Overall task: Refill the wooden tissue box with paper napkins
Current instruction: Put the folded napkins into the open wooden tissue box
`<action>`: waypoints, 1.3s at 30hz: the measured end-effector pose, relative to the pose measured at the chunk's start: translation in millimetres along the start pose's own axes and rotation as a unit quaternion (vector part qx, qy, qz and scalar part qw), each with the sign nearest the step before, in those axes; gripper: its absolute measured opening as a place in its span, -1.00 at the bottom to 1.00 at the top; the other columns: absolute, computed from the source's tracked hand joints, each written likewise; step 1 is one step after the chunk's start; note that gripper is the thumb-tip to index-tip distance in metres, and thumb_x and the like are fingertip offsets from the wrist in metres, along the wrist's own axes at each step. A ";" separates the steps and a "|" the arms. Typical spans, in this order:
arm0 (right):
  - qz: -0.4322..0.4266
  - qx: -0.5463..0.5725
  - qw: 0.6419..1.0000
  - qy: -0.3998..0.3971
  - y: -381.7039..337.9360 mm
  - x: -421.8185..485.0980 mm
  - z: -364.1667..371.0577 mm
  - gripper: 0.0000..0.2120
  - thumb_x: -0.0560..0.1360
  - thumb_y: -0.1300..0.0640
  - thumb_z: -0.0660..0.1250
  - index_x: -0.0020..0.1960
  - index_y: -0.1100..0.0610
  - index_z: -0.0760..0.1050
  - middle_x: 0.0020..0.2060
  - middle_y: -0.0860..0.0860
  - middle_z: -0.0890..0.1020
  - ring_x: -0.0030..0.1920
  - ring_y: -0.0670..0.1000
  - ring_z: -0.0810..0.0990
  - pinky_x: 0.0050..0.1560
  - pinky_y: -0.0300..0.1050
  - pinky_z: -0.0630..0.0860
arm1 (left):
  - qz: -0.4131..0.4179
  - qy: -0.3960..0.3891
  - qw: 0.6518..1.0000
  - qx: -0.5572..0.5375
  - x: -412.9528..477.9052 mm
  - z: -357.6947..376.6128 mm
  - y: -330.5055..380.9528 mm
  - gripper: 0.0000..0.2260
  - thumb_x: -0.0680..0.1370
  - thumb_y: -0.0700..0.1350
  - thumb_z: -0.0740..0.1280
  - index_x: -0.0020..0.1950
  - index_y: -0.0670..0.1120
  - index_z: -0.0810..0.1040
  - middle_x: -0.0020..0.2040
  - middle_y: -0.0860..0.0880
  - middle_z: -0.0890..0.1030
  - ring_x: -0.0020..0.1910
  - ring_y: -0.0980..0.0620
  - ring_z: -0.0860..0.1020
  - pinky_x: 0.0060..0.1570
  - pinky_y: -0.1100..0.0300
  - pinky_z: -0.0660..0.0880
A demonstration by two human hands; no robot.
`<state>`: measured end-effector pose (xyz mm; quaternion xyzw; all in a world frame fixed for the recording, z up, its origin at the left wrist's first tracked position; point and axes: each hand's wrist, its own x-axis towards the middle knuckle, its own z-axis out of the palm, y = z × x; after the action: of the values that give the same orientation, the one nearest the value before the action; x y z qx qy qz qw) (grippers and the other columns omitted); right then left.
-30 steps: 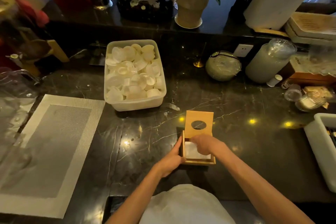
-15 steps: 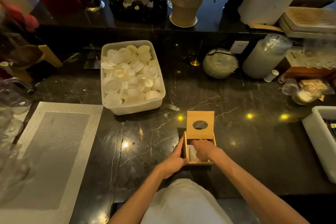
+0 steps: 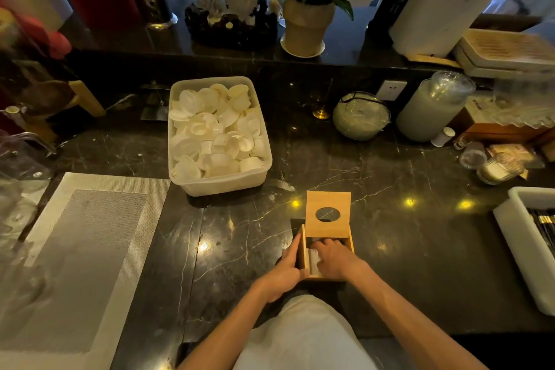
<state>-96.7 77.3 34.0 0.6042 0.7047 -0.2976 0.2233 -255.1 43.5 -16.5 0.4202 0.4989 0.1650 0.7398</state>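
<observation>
The wooden tissue box (image 3: 303, 252) stands on the dark marble counter near its front edge. Its hinged lid (image 3: 328, 214), with an oval hole, is tipped up and back. White paper napkins (image 3: 314, 261) lie inside the box, mostly hidden. My right hand (image 3: 333, 258) reaches down into the box, fingers bent and pressed onto the napkins. My left hand (image 3: 283, 272) lies flat against the box's left outer wall, thumb along the rim.
A white plastic tub (image 3: 220, 182) of small white cups stands behind and left of the box. A woven placemat (image 3: 84, 246) lies at the left. A white bin (image 3: 524, 246) sits at the right edge. Jars, a covered bowl and a potted plant line the back.
My right hand has pushed deeper into the box, covering more of the napkins. My left hand stays against the left wall. The lid remains up.
</observation>
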 end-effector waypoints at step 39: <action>0.059 0.566 0.796 0.206 23.9 -42.4 48.4 -0.62 0.63 -0.03 0.17 0.44 -0.03 0.33 0.25 -0.04 0.56 0.17 -0.08 0.57 0.01 -0.19 0.51 | -0.021 -0.008 1.000 0.015 -1.2 -2.6 -4.6 -0.17 0.49 -0.12 0.33 0.52 0.38 -0.13 0.61 0.02 0.06 0.58 -0.11 0.05 0.51 -0.27 0.09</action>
<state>-68.1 15.7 24.0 0.7099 0.4031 -0.4981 -0.2922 -258.7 41.2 -19.8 0.4217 0.5041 0.1387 0.7409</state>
